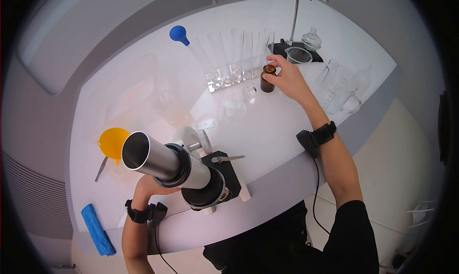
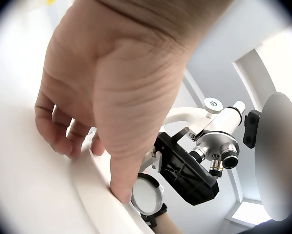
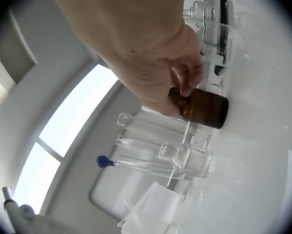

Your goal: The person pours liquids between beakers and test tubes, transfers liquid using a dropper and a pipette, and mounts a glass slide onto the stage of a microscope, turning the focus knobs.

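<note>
My right hand (image 1: 289,80) is at the far side of the table, pinching a small brown glass bottle (image 1: 267,85) at its neck between thumb and fingers. The bottle (image 3: 207,109) stands upright on the white tabletop, uncapped in the head view. My left hand (image 2: 112,92) grips the white base (image 2: 94,187) of a microscope (image 1: 197,176), thumb on one side and fingers curled on the other. From the head camera, the microscope's tube covers most of that hand. Beside the brown bottle sits a small clear glass bottle (image 1: 249,92).
Several test tubes (image 1: 216,49) stand in a clear rack, a blue rubber bulb (image 1: 178,34) at its left end. Behind the right hand are a beaker (image 1: 299,56) and a metal stand (image 1: 295,16). A yellow funnel (image 1: 114,142) and blue cloth (image 1: 98,230) lie left.
</note>
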### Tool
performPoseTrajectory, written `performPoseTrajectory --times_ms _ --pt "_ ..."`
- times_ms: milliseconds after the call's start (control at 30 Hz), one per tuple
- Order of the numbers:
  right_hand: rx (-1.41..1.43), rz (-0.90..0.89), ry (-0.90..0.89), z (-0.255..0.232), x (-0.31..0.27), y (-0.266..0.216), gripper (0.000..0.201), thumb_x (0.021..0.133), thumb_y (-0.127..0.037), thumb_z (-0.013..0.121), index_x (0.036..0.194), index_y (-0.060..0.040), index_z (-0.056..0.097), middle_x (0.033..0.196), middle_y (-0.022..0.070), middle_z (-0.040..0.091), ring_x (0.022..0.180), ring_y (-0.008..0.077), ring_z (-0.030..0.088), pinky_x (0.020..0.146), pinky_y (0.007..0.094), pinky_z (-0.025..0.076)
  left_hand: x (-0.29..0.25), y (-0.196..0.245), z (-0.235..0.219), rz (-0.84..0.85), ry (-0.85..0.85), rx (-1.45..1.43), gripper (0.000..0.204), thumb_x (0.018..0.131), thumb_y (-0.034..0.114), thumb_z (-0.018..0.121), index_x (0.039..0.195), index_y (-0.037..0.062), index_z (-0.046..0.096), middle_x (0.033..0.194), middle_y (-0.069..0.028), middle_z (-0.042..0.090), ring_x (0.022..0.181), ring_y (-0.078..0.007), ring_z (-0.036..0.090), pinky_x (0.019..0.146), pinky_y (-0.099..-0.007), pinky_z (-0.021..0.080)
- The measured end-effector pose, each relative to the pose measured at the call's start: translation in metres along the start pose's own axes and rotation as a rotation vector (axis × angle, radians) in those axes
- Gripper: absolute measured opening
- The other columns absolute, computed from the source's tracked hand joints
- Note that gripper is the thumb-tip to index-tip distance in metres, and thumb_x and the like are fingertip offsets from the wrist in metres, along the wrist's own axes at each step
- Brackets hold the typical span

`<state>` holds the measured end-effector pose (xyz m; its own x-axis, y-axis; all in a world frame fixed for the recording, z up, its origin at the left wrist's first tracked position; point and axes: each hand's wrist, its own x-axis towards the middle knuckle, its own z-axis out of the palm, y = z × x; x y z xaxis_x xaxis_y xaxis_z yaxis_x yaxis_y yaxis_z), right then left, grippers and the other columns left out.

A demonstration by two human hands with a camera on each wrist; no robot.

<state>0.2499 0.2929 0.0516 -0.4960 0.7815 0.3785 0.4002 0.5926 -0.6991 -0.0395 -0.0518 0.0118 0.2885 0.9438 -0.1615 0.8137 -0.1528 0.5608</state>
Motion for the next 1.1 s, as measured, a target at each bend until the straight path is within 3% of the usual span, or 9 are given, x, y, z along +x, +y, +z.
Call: performPoseTrajectory --times_ms 233,433,500,533,600,700,1100 --pt "-0.062 0.011 -0.055 -0.014 -0.005 -0.008 0.054 0.078 -0.021 0.075 0.125 -0.0062 0.056 0.103 0.0107 0.069 0.063 0.0137 0.055 0.063 0.0272 0.047 0.010 -0.012 0.006 -0.006 -0.041 -0.010 0.050 0.079 0.021 0.074 0.125 0.0078 0.059 0.123 -0.0132 0.062 0.119 -0.0307 0.055 0.104 -0.0390 0.041" --pt "-0.117 0.000 -0.206 -0.030 -0.011 -0.024 0.060 0.079 -0.032 0.077 0.128 -0.0046 0.056 0.098 0.0072 0.067 0.071 0.0125 0.055 0.067 0.0267 0.047 0.019 -0.025 0.010 -0.008 -0.073 -0.025 0.050 0.079 0.021 0.074 0.125 0.0078 0.059 0.123 -0.0133 0.062 0.119 -0.0306 0.055 0.104 -0.0389 0.041" --pt "-0.073 0.014 -0.031 -0.023 -0.006 -0.022 0.064 0.083 -0.046 0.072 0.125 0.0004 0.058 0.097 0.0092 0.069 0.088 0.0163 0.059 0.076 0.0301 0.049 0.022 -0.028 0.011 -0.009 -0.083 -0.035 0.050 0.079 0.021 0.074 0.125 0.0078 0.059 0.124 -0.0133 0.062 0.119 -0.0305 0.055 0.104 -0.0389 0.041" --pt "-0.072 0.022 -0.035 -0.017 -0.005 -0.020 0.064 0.083 -0.046 0.072 0.125 0.0004 0.058 0.097 0.0092 0.069 0.088 0.0163 0.059 0.076 0.0301 0.049 0.023 -0.029 0.012 -0.011 -0.092 -0.041 0.050 0.079 0.021 0.074 0.125 0.0078 0.059 0.124 -0.0133 0.062 0.119 -0.0305 0.055 0.104 -0.0389 0.041" --pt "0.332 0.017 0.001 -0.006 -0.004 -0.017 0.056 0.090 -0.046 0.065 0.121 -0.0001 0.061 0.097 0.0067 0.069 0.091 0.0134 0.057 0.077 0.0293 0.048 0.027 -0.030 0.010 -0.009 -0.109 -0.043 0.051 0.079 0.021 0.074 0.126 0.0077 0.059 0.124 -0.0133 0.062 0.119 -0.0305 0.055 0.104 -0.0389 0.041" --pt "0.425 0.072 -0.009 -0.002 -0.007 -0.025 0.046 0.094 -0.041 0.061 0.117 -0.0011 0.064 0.098 0.0052 0.069 0.089 0.0114 0.057 0.078 0.0275 0.046 0.036 -0.032 0.008 0.001 -0.133 -0.044 0.051 0.079 0.021 0.074 0.126 0.0077 0.059 0.124 -0.0134 0.062 0.119 -0.0304 0.055 0.104 -0.0389 0.041" --pt "0.408 0.008 0.039 -0.008 -0.005 -0.017 0.034 0.094 -0.033 0.065 0.113 -0.0052 0.067 0.093 0.0018 0.067 0.083 0.0086 0.055 0.073 0.0235 0.045 0.051 -0.040 0.014 0.020 -0.160 -0.068 0.051 0.079 0.020 0.075 0.126 0.0076 0.058 0.124 -0.0135 0.061 0.119 -0.0302 0.055 0.104 -0.0389 0.041"
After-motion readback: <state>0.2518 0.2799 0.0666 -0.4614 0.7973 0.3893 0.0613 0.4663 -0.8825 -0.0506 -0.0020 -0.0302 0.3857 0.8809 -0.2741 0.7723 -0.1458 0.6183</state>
